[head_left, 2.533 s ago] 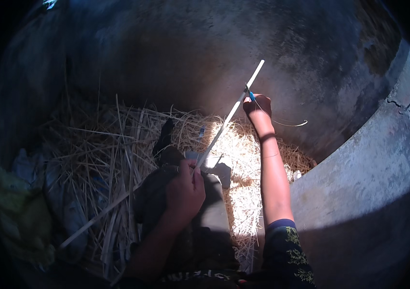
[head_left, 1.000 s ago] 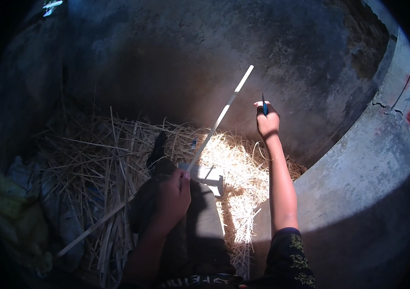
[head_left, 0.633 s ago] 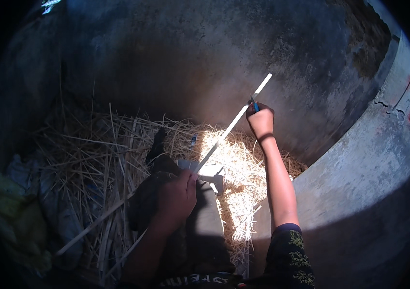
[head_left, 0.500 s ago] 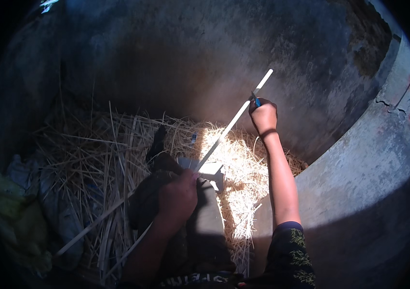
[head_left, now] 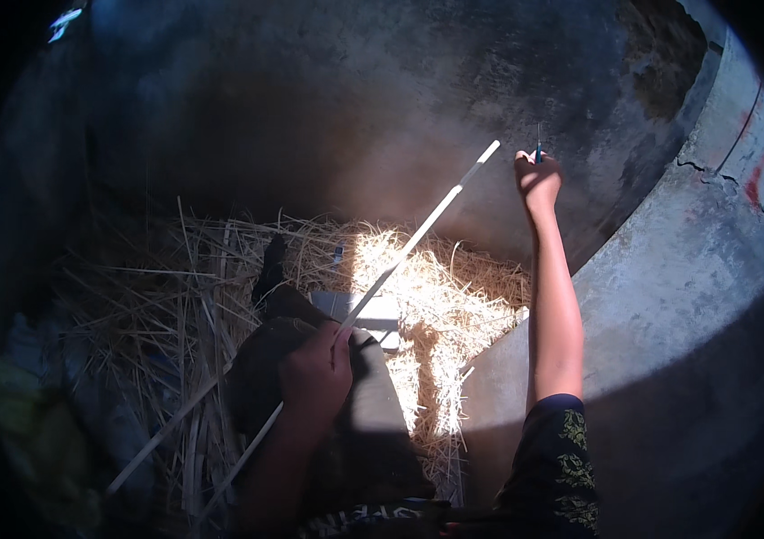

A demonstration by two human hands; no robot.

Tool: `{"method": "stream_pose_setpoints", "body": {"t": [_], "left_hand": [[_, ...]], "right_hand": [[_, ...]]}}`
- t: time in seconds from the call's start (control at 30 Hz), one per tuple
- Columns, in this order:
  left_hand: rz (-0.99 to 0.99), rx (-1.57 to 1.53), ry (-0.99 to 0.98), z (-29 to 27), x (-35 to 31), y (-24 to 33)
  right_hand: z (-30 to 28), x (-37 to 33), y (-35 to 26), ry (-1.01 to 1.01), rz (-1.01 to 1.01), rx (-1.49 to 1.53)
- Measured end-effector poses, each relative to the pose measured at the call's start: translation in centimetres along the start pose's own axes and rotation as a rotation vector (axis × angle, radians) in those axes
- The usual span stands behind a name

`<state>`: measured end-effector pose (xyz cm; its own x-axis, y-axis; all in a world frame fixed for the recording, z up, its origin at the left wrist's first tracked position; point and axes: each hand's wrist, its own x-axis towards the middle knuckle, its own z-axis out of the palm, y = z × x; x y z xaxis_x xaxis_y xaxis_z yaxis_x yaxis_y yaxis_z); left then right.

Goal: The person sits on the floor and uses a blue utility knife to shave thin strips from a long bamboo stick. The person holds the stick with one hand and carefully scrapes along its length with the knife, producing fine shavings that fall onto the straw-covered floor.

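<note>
**Left hand [head_left: 319, 370] closed round pale stick [head_left: 425, 226]; right hand [head_left: 540, 185] closed on small knife [head_left: 539, 156], clear of stick**

Hidden or hard to read: the left fingers lie largely in shade, so how each one wraps cannot be made out. The left palm and wrist cover part of the stick's line; a pale length shows below the wrist and runs into the dark lower edge — cannot tell for certain whether it is the same piece. The knife's blade is a thin dark sliver, barely distinct against the concrete wall [head_left: 265, 108]; most of its blue handle is inside the fist.

Grip: left thumb and fingers pressed together on the stick, no visible gap. Right fingers curled tight about the handle, arm stretched forward, fist just right of the stick's far tip and not touching it.

Axis: the stick slants from the left hand up and rightward, away from the body, its far tip in front of the wall. A duller stretch sits just short of the tip. Knife roughly upright in view, blade up — crossing the stick's direction at an angle. Under the stick: dark trouser leg [head_left: 384, 391], then sunlit straw [head_left: 454, 296].
</note>
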<state>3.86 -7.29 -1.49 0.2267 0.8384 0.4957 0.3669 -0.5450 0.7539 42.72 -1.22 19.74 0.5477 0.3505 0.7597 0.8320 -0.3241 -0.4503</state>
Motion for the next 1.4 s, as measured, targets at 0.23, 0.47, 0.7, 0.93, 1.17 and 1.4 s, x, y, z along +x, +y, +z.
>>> {"method": "stream_pose_setpoints", "body": {"t": [0.23,0.47,0.7,0.93,1.17,1.4], "left_hand": [[0.115,0.084,0.114,-0.2,0.0,0.5],[0.175,0.18,0.161,-0.3,-0.3,0.1],[0.235,0.194,0.158,0.4,-0.8,-0.3],[0.216,0.113,0.217,0.0,0.0,-0.2],[0.128,0.054,0.156,0.2,0.0,0.0],[0.154,0.077,0.102,-0.3,-0.1,0.1]], "right_hand": [[-0.4,-5.0,-3.1,-0.497,-0.218,-0.408],[1.3,-8.2,-4.8,-0.484,-0.18,-0.366],[4.0,-4.8,-0.6,-0.481,-0.385,-0.438],[0.5,0.3,3.9,-0.082,0.122,-0.281],[-1.1,-6.3,-2.1,-0.286,-0.107,-0.215],[1.6,-7.6,-3.2,-0.466,-0.221,-0.379]]}}
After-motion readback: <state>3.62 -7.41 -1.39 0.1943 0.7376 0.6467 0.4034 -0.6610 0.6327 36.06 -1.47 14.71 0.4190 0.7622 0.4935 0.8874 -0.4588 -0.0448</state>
